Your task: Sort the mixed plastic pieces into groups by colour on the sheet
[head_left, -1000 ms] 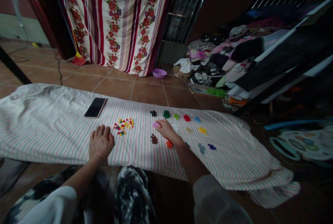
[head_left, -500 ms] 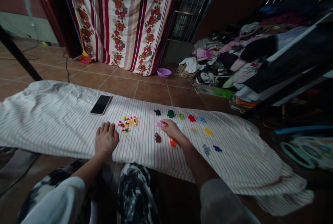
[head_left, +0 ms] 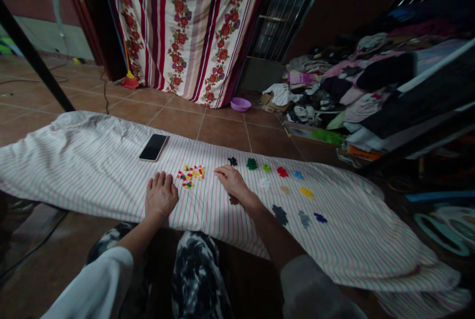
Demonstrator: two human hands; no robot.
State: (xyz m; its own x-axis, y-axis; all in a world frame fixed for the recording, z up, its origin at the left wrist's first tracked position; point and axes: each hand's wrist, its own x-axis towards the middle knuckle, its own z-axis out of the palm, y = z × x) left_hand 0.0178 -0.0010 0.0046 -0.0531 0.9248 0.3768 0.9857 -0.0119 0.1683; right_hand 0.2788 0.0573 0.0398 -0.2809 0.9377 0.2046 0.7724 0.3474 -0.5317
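A loose group of mixed-colour pieces (head_left: 191,175) is being supported on the striped cloth (head_left: 208,215), in the gap between the two hands. No clear long axis is being presented by this scatter; only a slight sideways spread is being shown.

The left hand (head_left: 162,194) is being rested palm down, fingers extended, just beside the group on its left and nearer the body. No object is being gripped as far as can be seen; the underside is being hidden. By a small margin, the nearer position is being occupied by this hand.

The right hand (head_left: 234,183) is being held on the opposite side, fingertips brought together and directed leftward at the group, a narrow strip of cloth being left between. Whether a piece is being pinched cannot be told.

Beyond the right fingertips, a black cluster (head_left: 232,161) is being displayed. A brown cluster (head_left: 233,200) is being partly covered by the right wrist. Farther right, single-colour clusters, including a dark green cluster (head_left: 252,163), are being kept well apart from the mixed group.
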